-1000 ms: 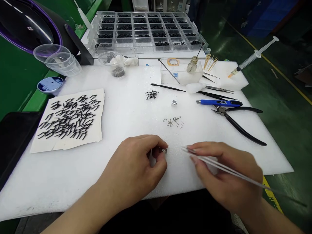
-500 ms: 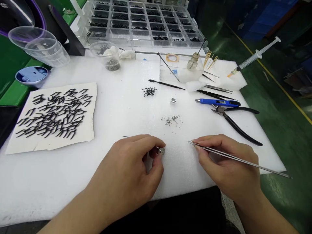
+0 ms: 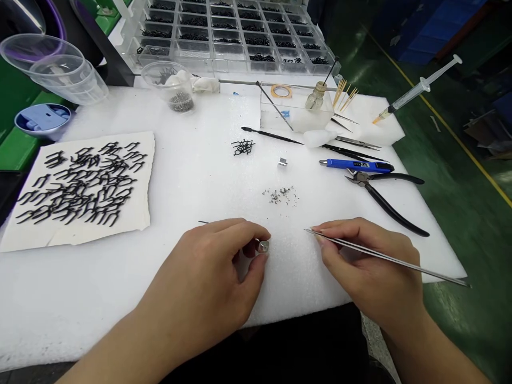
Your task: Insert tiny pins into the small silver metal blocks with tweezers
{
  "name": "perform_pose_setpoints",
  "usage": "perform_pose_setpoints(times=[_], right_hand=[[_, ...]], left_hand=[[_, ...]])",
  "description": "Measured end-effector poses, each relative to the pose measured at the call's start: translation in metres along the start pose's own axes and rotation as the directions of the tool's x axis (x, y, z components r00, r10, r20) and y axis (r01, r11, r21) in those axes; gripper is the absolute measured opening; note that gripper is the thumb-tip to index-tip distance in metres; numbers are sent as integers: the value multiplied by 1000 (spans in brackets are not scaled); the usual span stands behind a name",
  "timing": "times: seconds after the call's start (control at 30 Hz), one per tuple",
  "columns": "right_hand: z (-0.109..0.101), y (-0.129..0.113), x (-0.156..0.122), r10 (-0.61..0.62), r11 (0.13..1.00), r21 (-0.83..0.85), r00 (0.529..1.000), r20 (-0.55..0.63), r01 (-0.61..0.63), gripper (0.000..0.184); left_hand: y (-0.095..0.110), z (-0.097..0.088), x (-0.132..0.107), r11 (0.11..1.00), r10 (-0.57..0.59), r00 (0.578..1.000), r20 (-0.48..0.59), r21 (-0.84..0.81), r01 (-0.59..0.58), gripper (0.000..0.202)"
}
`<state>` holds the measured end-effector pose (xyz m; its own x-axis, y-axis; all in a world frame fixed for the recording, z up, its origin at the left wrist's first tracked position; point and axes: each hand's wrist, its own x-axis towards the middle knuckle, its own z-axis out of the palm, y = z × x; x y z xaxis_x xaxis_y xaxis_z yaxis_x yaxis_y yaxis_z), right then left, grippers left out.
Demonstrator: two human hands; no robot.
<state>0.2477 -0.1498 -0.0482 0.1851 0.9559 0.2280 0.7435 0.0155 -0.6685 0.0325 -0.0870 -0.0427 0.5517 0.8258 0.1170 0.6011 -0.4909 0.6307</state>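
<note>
"What do I have in the left hand (image 3: pixel 218 272)?"

"I see its thumb and forefinger pinching a small metal piece (image 3: pixel 263 246), over the near part of the white foam (image 3: pixel 192 176). The fingers block much of it from me; only the rounded end shows. A thin dark rod (image 3: pixel 203 222) pokes out past that hand's far side, and I can't tell whether it belongs to the piece."

"And the right hand (image 3: pixel 374 269)?"

"It pinches the tweezers (image 3: pixel 384 256), which slant toward the near right. Their tips point left, apart from the metal piece; whether they quite meet, I can't tell."

"What lies around me?"

"Just beyond the gap between the hands I have scattered crumbs (image 3: pixel 282 195), then a small silvery block (image 3: pixel 282 161), with a tangle of black clips (image 3: pixel 242 146) to its left."

"On the right?"

"Pliers (image 3: pixel 362 180) lie beyond the right hand, handles spread, just beside a blue tool (image 3: pixel 358 166). A syringe (image 3: pixel 416 90) leans at the far right, tip down."

"Left and far?"

"A paper sheet (image 3: pixel 141 208) on the left bears many bent black pieces (image 3: pixel 86 184). Farther off I see a clear cup (image 3: pixel 182 101) and, at the back, a compartment box (image 3: pixel 232 65)."
</note>
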Motion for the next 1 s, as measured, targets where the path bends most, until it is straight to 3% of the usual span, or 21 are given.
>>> perform_pose_setpoints(times=[0.13,0.4,1.0], right_hand=[[1,-6,-3,3,999,52,1000,-31,-2,19],[20,-30,-6,-46,963,268,998,49,31,20],[24,-31,-6,-116,959,265,991,59,97,21]], left_hand=[[0,1,1,1000,6,1000,-2,10,-6,11],[0,1,3,1000,2,1000,13,-7,-2,12],[-1,3,2,1000,-9,1000,6,-3,9,12]])
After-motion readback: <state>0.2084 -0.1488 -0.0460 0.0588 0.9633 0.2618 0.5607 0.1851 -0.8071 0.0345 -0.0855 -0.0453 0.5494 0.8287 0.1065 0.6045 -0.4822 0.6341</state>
